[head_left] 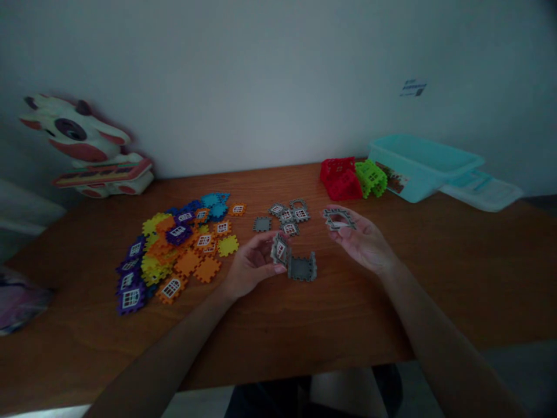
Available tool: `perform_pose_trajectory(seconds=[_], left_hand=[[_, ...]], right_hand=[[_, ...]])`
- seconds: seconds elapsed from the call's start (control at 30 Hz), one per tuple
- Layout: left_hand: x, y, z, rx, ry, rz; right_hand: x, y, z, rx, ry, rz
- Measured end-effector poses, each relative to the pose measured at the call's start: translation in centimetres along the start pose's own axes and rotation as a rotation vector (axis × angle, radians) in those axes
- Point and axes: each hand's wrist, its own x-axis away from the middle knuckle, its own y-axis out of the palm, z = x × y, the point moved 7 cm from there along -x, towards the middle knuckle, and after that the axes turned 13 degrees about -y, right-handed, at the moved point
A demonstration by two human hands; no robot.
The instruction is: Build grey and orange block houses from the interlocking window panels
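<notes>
My left hand (256, 262) grips a grey window panel (280, 249) between thumb and fingers. That panel stands upright at the left side of a flat grey base panel (301, 268), and another grey piece (313, 266) rises on the base's right side. Held up to the right, a grey arched frame panel (338, 218) with an opening is pinched in my right hand (363, 241). Behind, between the hands, lie several loose grey panels (286, 216), some with white windows, and a plain grey square panel (262, 224).
Left lies a pile of orange, yellow, purple and blue panels (187, 247). A cow-shaped toy keyboard (104, 157) stands behind it. At the back right are a red panel house (342, 179), a green one (371, 177), a turquoise bin (429, 162) and a translucent lid (487, 190).
</notes>
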Motion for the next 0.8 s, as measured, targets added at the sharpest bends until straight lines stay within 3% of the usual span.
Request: perform_pose_trajectory(seconds=[0.2,0.37,0.63,0.8], left_hand=[[0.3,-0.4,0.2,-0.262,0.101,0.18],[0.2,-0.4,0.3,-0.307,0.1,0.217],[0.4,-0.1,0.3,-0.306,0.107,0.207],[0.3,-0.1,-0.3,-0.219,0.06,0.171]], right_hand=[[-0.6,-2.5,1.6,0.163,-0.031,0.169],[-0.9,-3.7,2.3,0.281,-0.048,0.209],[0.0,-1.1,0.8,0.585,-0.189,0.07],[1.2,0.1,0.5,0.492,-0.283,0.094]])
